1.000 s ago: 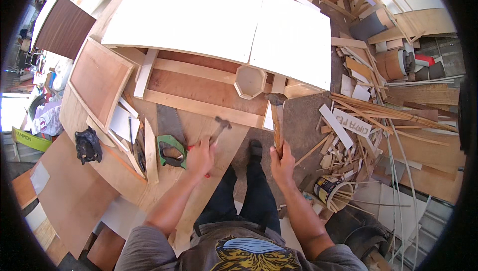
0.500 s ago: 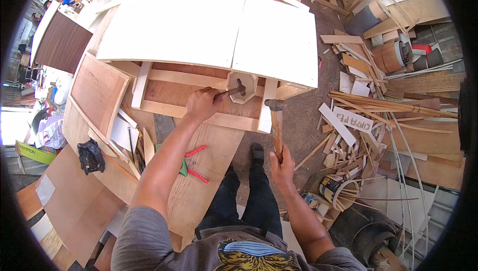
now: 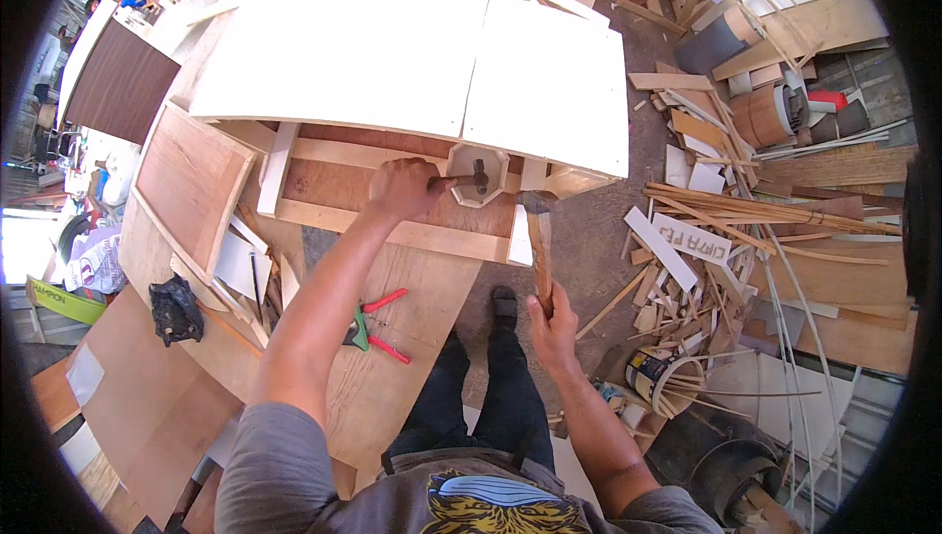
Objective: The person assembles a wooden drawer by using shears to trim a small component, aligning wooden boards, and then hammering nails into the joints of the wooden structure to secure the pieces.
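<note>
My left hand (image 3: 402, 188) is closed round the short handle of a small hammer (image 3: 480, 177), its dark head over an octagonal wooden holder (image 3: 463, 159) at the cabinet front. A second hammer (image 3: 542, 249) stands head up in my right hand (image 3: 555, 326), gripped low on its wooden handle. Its head is beside the right end of an open wooden frame (image 3: 392, 230), which juts from under the white-topped cabinet (image 3: 334, 63). Whether the left hammer touches the holder, I cannot tell.
Red-handled cutters (image 3: 385, 300) lie on the plywood sheet (image 3: 412, 274) by my left forearm. A framed panel (image 3: 191, 181) leans at left, near a black plastic bag (image 3: 177, 308). Wood offcuts (image 3: 677, 269) and a bucket of sticks (image 3: 659, 377) crowd the floor at right.
My left hand has shifted slightly up and to the right, and its hammer head now stands more upright over the holder. The right hand's hammer has moved slightly left.
</note>
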`<state>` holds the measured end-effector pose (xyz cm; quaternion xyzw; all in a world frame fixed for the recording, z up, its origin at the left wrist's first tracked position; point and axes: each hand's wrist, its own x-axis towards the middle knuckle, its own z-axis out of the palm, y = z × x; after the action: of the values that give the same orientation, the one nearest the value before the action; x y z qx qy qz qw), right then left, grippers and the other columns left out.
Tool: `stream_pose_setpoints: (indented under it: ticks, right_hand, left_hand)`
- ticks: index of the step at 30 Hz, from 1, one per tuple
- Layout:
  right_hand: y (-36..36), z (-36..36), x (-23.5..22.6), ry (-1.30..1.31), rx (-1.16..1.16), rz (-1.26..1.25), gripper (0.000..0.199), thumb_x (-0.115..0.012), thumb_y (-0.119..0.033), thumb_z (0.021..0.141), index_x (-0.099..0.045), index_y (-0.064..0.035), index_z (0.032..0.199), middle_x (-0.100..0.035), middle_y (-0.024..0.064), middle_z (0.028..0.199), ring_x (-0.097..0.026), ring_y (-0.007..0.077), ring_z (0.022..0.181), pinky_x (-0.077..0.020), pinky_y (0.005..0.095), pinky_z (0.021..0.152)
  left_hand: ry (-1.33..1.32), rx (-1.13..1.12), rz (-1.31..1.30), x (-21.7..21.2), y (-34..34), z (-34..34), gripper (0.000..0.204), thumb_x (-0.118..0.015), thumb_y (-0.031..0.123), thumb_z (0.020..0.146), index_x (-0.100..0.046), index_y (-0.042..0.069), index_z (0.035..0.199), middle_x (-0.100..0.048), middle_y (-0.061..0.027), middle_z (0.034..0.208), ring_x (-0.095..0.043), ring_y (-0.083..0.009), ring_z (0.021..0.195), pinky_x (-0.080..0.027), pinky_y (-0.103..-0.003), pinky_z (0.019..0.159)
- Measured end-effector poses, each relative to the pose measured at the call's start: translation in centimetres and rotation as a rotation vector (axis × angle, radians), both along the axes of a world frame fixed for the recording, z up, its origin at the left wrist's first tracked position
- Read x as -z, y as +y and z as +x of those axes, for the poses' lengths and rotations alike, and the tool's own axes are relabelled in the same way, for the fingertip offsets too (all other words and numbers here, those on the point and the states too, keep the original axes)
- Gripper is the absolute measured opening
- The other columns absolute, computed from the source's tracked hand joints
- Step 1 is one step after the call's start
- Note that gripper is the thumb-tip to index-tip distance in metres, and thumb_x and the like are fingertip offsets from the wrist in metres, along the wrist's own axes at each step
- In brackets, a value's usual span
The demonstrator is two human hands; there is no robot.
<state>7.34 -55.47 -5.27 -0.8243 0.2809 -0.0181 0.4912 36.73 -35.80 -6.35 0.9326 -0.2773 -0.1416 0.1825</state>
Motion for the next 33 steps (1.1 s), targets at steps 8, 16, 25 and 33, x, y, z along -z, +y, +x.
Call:
stream_pose_setpoints:
  ticks: [8, 16, 25, 33]
  right_hand:
    - [0.6, 0.5, 0.3, -0.044, -0.007, -0.016, 0.044, -0.067, -0.018, 0.097, -0.055, -0.0015, 0.136, -0.071, 0.0171, 0.092, -0.071, 0.0227, 0.080, -0.0552, 0.0351, 0.074]
    - [0.1, -0.4, 1.9, -0.003, 0.065, 0.062, 0.042, -0.068, -0.019, 0.098, -0.056, -0.0008, 0.134, -0.071, 0.0163, 0.094, -0.071, 0.0202, 0.083, -0.0548, 0.0337, 0.075]
    - [0.5, -0.1, 1.5, 0.017, 0.094, 0.087, 0.041, -0.067, -0.018, 0.098, -0.057, 0.0000, 0.133, -0.071, 0.0154, 0.095, -0.069, 0.0175, 0.085, -0.0543, 0.0329, 0.076]
    - [0.8, 0.2, 1.2, 0.038, 0.084, 0.126, 0.042, -0.066, -0.019, 0.098, -0.056, 0.0001, 0.135, -0.072, 0.0180, 0.101, -0.070, 0.0200, 0.090, -0.0540, 0.0345, 0.079]
  left_hand:
    - [-0.261, 0.099, 0.207, 3.2, 0.1, 2.6, 0.048, -0.064, 0.057, 0.090, -0.078, 0.011, 0.092, -0.074, -0.0146, 0.095, -0.071, -0.0318, 0.096, -0.055, -0.050, 0.085]
    - [0.066, 0.098, -0.017, -1.1, 1.1, 3.2, 0.043, -0.066, 0.049, 0.093, -0.074, 0.008, 0.106, -0.074, -0.0144, 0.105, -0.070, -0.0337, 0.100, -0.055, -0.046, 0.088]
    - [0.258, -0.070, -0.199, 0.5, 1.8, -0.9, 0.030, -0.063, 0.027, 0.098, -0.071, 0.004, 0.116, -0.073, -0.0217, 0.099, -0.071, -0.0360, 0.091, -0.054, -0.045, 0.080]
    - [0.137, -0.073, -0.388, 3.0, 1.7, -2.2, 0.029, -0.060, 0.032, 0.100, -0.071, 0.007, 0.111, -0.070, -0.0216, 0.088, -0.069, -0.0417, 0.084, -0.053, -0.052, 0.073]
